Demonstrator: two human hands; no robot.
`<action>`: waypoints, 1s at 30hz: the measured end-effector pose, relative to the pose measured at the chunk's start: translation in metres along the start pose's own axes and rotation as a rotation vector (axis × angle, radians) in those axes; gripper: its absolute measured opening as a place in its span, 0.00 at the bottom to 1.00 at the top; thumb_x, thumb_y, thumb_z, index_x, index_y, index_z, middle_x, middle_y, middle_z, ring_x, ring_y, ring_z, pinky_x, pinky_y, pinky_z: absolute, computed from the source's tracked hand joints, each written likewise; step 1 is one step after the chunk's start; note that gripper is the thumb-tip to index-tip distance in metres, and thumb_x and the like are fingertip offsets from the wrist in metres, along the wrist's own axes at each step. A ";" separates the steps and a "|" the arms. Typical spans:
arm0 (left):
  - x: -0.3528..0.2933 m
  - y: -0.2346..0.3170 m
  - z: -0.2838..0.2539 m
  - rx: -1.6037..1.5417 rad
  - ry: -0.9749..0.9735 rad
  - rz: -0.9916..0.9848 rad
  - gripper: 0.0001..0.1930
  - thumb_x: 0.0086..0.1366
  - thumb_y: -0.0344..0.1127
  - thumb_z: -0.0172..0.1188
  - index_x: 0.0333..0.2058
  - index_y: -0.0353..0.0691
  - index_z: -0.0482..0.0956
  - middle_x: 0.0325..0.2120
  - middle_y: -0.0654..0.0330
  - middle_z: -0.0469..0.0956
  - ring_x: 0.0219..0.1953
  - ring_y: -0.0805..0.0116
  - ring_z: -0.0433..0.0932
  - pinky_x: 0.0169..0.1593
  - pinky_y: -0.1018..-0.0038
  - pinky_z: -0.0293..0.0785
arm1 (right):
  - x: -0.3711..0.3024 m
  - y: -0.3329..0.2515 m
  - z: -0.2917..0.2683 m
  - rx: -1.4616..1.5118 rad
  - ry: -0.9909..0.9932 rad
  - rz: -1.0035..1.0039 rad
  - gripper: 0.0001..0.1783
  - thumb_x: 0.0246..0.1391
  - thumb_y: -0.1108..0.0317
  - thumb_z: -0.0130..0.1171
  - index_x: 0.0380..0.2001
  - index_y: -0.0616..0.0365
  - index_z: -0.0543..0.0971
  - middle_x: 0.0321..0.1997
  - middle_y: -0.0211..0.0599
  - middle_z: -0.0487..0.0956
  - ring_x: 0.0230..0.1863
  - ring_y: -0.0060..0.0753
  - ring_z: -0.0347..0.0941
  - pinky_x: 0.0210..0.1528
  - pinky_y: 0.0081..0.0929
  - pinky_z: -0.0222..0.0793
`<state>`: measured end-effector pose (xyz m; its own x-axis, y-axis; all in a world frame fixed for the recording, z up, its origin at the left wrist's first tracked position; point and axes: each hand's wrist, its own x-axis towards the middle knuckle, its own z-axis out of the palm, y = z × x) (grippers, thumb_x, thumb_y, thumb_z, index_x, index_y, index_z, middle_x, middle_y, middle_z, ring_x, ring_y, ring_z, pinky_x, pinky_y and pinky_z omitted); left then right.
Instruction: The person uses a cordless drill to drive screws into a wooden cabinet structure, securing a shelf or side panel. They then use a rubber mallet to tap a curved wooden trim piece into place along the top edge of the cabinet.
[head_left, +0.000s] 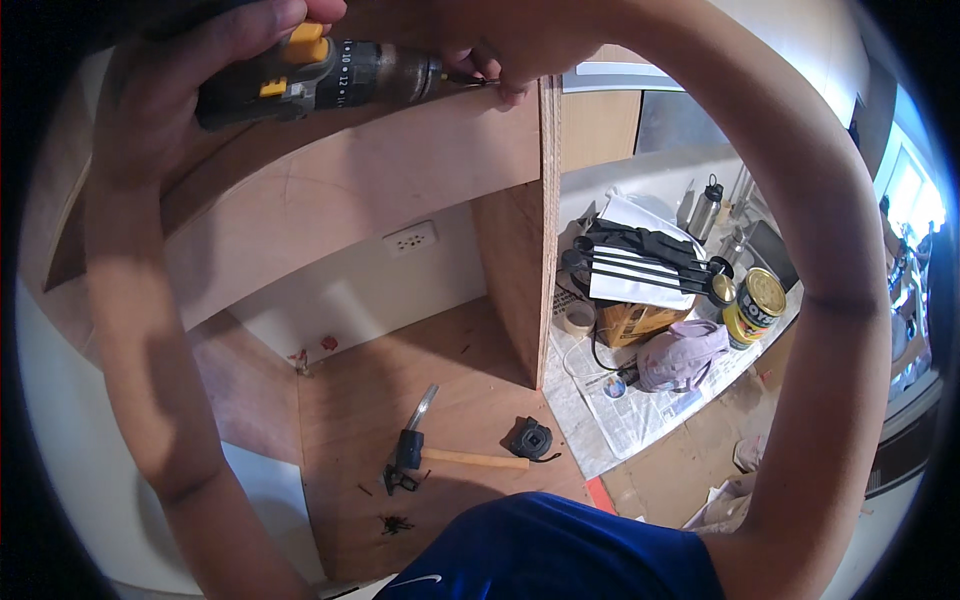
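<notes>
Hands (185, 90) (535, 40): two from here
Drill (345, 75): one
Mallet (465, 457): one
Tape measure (531, 438): one
Socket plate (410, 239): one
Yellow tin (752, 312): one

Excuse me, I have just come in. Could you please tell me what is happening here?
A person's left hand holds a power drill sideways, while the right hand has its fingers at the drill's tip, close to the top of an upright plywood panel. Below, on a wooden surface, lie a hammer with a wooden handle, a black tape measure and a small pile of dark screws.
</notes>
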<state>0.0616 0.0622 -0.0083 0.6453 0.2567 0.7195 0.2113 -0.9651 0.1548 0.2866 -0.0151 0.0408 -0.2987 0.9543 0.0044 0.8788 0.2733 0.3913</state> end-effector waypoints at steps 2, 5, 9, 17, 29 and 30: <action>-0.002 0.000 0.000 0.000 0.004 -0.005 0.17 0.60 0.31 0.72 0.48 0.37 0.84 0.44 0.57 0.86 0.46 0.67 0.84 0.53 0.68 0.81 | 0.004 0.004 0.001 -0.054 0.001 -0.067 0.15 0.52 0.65 0.70 0.43 0.59 0.86 0.35 0.47 0.86 0.41 0.46 0.84 0.43 0.42 0.78; -0.002 0.001 0.002 -0.005 0.004 -0.005 0.17 0.60 0.31 0.72 0.48 0.37 0.84 0.43 0.57 0.86 0.46 0.67 0.84 0.54 0.68 0.81 | 0.008 0.010 0.004 -0.089 0.006 -0.112 0.15 0.53 0.65 0.70 0.43 0.59 0.86 0.35 0.47 0.86 0.41 0.46 0.83 0.43 0.42 0.77; 0.000 -0.003 0.009 -0.021 -0.011 -0.004 0.18 0.60 0.31 0.72 0.49 0.37 0.84 0.43 0.57 0.86 0.46 0.67 0.84 0.54 0.68 0.81 | 0.010 0.011 0.010 -0.129 0.048 -0.087 0.15 0.52 0.65 0.70 0.43 0.59 0.86 0.35 0.48 0.86 0.42 0.48 0.83 0.43 0.42 0.77; -0.006 -0.002 0.006 -0.018 -0.014 -0.030 0.18 0.60 0.31 0.72 0.49 0.37 0.83 0.43 0.58 0.86 0.46 0.67 0.84 0.54 0.69 0.80 | 0.013 0.011 0.008 -0.122 0.086 -0.125 0.15 0.53 0.69 0.69 0.45 0.61 0.85 0.38 0.51 0.85 0.45 0.50 0.82 0.47 0.42 0.77; -0.004 -0.012 0.003 -0.039 0.032 -0.014 0.19 0.60 0.31 0.72 0.50 0.37 0.83 0.42 0.58 0.86 0.47 0.67 0.84 0.55 0.69 0.80 | 0.009 0.016 -0.002 -0.061 -0.005 -0.100 0.19 0.55 0.77 0.62 0.51 0.63 0.81 0.39 0.50 0.84 0.44 0.46 0.81 0.46 0.41 0.76; -0.002 -0.013 0.003 -0.040 0.038 -0.009 0.19 0.60 0.31 0.72 0.50 0.37 0.83 0.42 0.58 0.86 0.47 0.67 0.84 0.55 0.69 0.80 | 0.012 0.018 -0.004 -0.068 -0.049 -0.090 0.21 0.54 0.78 0.63 0.53 0.62 0.79 0.40 0.50 0.84 0.44 0.45 0.81 0.45 0.41 0.77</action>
<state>0.0597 0.0745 -0.0137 0.6149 0.2639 0.7431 0.1870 -0.9643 0.1877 0.2970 0.0011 0.0515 -0.3550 0.9316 -0.0778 0.8215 0.3506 0.4497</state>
